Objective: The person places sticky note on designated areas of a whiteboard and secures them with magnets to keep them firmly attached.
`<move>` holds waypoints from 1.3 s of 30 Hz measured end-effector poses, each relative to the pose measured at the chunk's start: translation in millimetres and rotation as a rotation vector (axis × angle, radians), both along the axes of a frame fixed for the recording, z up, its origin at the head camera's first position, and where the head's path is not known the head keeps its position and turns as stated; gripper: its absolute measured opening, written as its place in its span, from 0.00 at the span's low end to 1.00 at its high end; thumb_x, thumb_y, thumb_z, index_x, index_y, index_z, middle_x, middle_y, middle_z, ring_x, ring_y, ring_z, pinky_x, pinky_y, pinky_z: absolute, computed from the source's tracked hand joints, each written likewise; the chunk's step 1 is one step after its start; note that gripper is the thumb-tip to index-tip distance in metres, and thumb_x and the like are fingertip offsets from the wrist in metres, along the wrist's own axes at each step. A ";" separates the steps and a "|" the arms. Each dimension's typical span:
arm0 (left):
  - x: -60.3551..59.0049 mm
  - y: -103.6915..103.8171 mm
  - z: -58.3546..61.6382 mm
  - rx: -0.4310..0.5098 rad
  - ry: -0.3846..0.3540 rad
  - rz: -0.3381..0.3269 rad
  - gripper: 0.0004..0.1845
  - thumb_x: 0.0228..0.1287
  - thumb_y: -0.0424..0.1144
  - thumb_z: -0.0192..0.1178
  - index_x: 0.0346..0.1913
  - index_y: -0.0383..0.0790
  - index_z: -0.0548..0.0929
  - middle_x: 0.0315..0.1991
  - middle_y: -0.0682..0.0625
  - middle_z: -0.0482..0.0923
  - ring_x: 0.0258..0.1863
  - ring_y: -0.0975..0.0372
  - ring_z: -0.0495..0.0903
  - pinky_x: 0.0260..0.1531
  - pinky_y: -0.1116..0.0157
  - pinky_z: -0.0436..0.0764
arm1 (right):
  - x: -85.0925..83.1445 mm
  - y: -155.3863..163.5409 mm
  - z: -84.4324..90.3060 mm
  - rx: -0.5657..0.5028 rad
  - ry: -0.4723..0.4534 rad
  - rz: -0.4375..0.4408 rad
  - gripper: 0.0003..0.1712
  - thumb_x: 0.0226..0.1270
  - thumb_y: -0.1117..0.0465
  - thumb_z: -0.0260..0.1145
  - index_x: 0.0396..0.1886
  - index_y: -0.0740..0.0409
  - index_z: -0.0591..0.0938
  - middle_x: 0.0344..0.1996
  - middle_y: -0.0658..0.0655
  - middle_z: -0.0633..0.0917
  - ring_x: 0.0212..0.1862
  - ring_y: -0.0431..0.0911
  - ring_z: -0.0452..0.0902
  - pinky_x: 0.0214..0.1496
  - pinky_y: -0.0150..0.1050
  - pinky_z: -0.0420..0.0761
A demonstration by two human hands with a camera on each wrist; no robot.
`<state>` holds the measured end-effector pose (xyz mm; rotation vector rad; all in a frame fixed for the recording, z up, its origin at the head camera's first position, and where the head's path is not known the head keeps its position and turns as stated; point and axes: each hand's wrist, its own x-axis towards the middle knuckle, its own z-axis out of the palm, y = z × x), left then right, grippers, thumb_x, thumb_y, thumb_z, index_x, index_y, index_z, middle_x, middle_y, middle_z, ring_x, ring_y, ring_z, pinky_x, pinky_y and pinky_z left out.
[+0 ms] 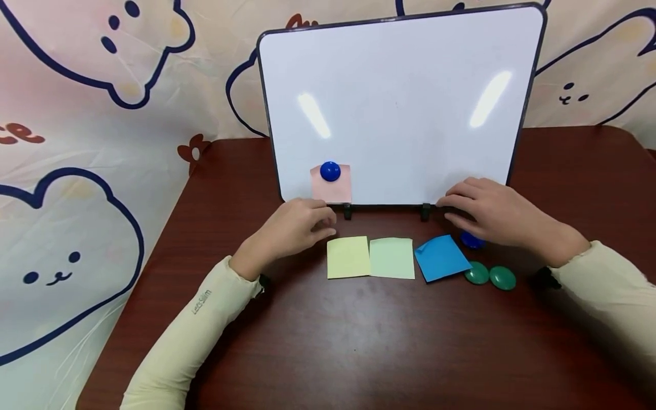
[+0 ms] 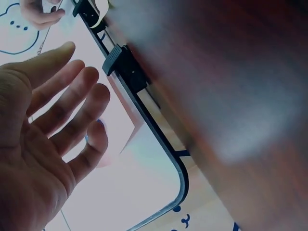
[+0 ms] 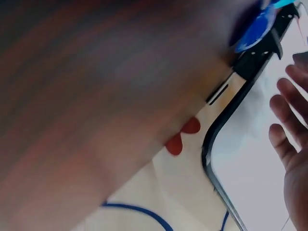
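A whiteboard with a dark frame stands tilted on the table. At its lower left, a round blue magnet lies over a pink sticky note. My left hand hovers by the board's lower left corner, its fingers loosely bent and holding nothing; the left wrist view shows its bare palm. Near the lower right corner is my right hand, also holding nothing, fingers spread. A second blue magnet lies partly hidden beneath it. Whether either hand touches the board I cannot tell.
In front of the board lie yellow, pale green and blue sticky notes in a row. Two green magnets sit right of the blue note. Black clips hold the board's bottom edge. A patterned curtain hangs behind.
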<state>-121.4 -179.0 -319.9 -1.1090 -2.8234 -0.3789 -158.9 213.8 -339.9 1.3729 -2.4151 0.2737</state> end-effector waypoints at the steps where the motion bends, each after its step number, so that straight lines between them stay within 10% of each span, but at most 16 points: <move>1: 0.7 0.3 -0.3 -0.015 0.006 -0.017 0.05 0.63 0.41 0.69 0.39 0.45 0.88 0.34 0.55 0.84 0.32 0.64 0.81 0.37 0.65 0.80 | 0.6 2.1 -0.4 0.026 -0.003 0.006 0.21 0.53 0.60 0.75 0.48 0.56 0.85 0.42 0.55 0.85 0.46 0.50 0.79 0.48 0.49 0.82; 23: 3.8 7.8 -4.8 -0.159 -0.019 -0.091 0.05 0.62 0.42 0.70 0.38 0.46 0.86 0.32 0.55 0.82 0.33 0.64 0.78 0.41 0.61 0.79 | 24.4 41.1 4.9 0.177 -0.415 -0.229 0.31 0.48 0.40 0.79 0.52 0.43 0.85 0.49 0.48 0.83 0.50 0.44 0.78 0.49 0.49 0.83; 39: 3.4 7.4 -6.3 -0.168 -0.010 -0.119 0.05 0.62 0.42 0.69 0.34 0.46 0.83 0.27 0.56 0.78 0.29 0.63 0.74 0.38 0.61 0.77 | 31.9 25.4 -0.1 0.139 -0.311 -0.051 0.26 0.47 0.40 0.80 0.47 0.36 0.84 0.43 0.39 0.80 0.45 0.35 0.73 0.43 0.41 0.81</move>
